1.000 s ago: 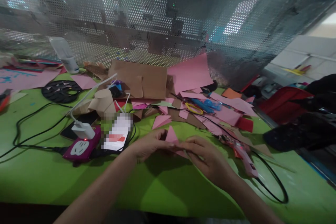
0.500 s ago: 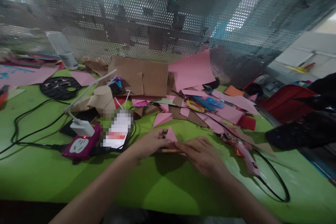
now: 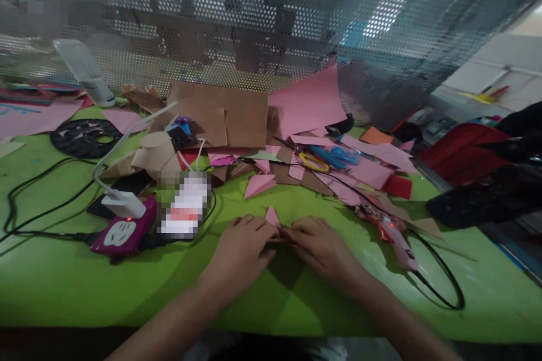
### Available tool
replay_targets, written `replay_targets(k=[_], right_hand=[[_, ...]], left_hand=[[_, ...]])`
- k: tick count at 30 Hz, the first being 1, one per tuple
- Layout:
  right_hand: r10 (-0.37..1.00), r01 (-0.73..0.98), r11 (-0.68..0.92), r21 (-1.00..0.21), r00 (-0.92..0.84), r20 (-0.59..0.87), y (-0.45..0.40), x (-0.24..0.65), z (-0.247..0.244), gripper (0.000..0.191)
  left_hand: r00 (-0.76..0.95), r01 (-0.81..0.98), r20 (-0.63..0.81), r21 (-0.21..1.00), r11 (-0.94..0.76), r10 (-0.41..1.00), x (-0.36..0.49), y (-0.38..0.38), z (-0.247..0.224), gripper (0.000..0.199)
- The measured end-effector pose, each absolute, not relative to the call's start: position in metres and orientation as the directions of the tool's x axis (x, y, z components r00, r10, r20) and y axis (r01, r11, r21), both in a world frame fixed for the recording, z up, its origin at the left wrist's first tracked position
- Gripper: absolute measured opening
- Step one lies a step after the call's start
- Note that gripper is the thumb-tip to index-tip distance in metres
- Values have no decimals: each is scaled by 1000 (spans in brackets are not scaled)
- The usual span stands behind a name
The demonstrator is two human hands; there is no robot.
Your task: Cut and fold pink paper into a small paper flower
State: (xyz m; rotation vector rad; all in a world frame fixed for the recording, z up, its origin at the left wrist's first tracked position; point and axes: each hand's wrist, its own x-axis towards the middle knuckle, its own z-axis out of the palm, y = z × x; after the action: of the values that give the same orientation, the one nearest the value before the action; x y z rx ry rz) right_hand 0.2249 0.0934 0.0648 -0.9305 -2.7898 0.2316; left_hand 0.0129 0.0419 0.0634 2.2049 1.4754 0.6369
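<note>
A small piece of pink paper with a pointed top stands between my hands over the green table. My left hand is closed on its left side, fingers bent over the lower edge. From the right, my right hand pinches the same paper, its fingertips nearly touching those of the left. A thin brownish edge shows under the fingers; what it belongs to is mostly hidden. Just beyond lies a folded pink scrap.
Left are a purple power strip with a white charger, and a phone. Right lies a pink glue gun with a looping cable. Behind are cardboard, paper scraps and yellow-handled scissors.
My left hand has turned over more, its fingers now covering more of the pink paper's lower part. The view has shifted slightly.
</note>
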Motion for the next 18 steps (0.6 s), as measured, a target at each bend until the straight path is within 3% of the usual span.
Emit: replay_targets(k=[8,12,18], right_hand=[[636,610,759,-227,-770,56,88,223,69,28],[662,594,727,-346,-739,123,85,221,70,26],[750,618,640,-456,-633,194,83,219,69,3]], left_hand=[[348,856,135,358,-373,928,24,47,65,13],[357,873,167,290,-392,919,23,43,59,15],[377,870,211,252,-423,902,19,39,52,25]])
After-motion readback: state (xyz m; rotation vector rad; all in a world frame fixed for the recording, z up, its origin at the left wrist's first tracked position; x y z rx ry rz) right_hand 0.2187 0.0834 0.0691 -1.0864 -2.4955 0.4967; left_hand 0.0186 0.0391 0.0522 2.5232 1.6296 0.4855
